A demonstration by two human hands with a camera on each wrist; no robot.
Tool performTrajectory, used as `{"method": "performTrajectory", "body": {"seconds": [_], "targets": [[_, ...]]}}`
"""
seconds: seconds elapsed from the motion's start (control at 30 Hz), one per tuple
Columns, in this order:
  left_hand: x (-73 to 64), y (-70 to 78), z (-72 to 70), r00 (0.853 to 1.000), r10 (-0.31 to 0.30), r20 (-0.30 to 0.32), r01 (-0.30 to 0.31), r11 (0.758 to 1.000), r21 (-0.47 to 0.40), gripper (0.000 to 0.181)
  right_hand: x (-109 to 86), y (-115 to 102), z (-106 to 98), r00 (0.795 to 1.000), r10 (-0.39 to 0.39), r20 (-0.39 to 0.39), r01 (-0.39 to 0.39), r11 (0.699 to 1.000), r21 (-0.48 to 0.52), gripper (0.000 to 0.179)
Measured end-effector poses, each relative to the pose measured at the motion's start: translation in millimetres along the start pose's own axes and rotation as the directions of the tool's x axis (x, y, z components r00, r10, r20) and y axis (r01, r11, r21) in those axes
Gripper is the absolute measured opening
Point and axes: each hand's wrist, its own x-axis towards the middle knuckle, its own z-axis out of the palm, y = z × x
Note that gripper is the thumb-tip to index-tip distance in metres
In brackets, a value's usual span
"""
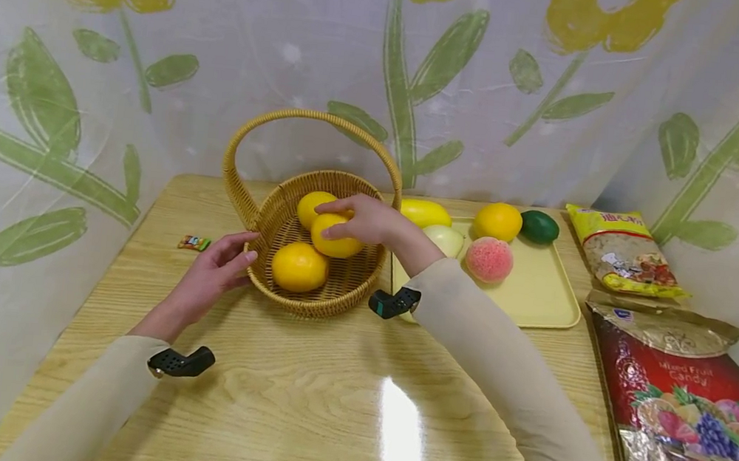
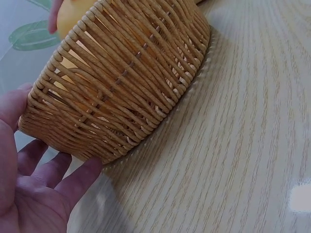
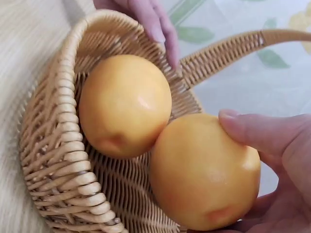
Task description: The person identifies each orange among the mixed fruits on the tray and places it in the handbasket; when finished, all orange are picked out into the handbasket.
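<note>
A round wicker basket (image 1: 312,306) with a tall arched handle stands on the wooden table. My left hand (image 1: 215,268) holds its left side; in the left wrist view the thumb is at the rim and the fingers lie against the outer wall. Inside the basket my right hand (image 1: 370,222) grips a smooth yellow-orange orange (image 3: 204,174), thumb on its upper side, some fingers hidden behind it. A second orange (image 1: 300,267) sits at the basket's front, and a third orange (image 1: 314,209) is behind, partly covered by the held one and the hand.
Right of the basket, a yellow tray (image 1: 546,299) bears a pink peach (image 1: 490,260), another orange (image 1: 498,221), a dark green fruit (image 1: 539,227) and pale and yellow fruits. Two packaged bags, a yellow bag (image 1: 628,252) and a red candy bag (image 1: 694,395), lie far right. A small wrapper (image 1: 194,243) lies left.
</note>
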Motion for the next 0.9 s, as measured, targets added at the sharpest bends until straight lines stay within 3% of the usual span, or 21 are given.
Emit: {"method": "performTrajectory", "body": {"seconds": [0.23,0.53,0.77,0.9], "targets": [[0.0,1.4,-0.9,1.000,-0.005,0.002,0.005,1.000,0.003,0.058,13.9,3,-2,0.997,0.064,0.050,-0.062,0.997,-0.048,0.049],[0.6,2.1,-2.1,1.000,-0.015,0.005,0.015,1.000,0.007,0.058,26.3,7,-2,0.997,0.039,0.070,-0.039,0.999,-0.007,0.051],[0.1,1.0,-1.7,1.000,-0.017,0.007,0.017,1.000,0.009,0.058,30.3,8,0,0.993,0.078,0.089,-0.067,0.991,-0.116,0.047],[-0.9,1.2,-1.2,1.000,-0.021,0.003,0.021,1.000,0.018,0.059,31.3,9,2,0.991,0.097,0.092,-0.086,0.990,-0.114,0.048]]}}
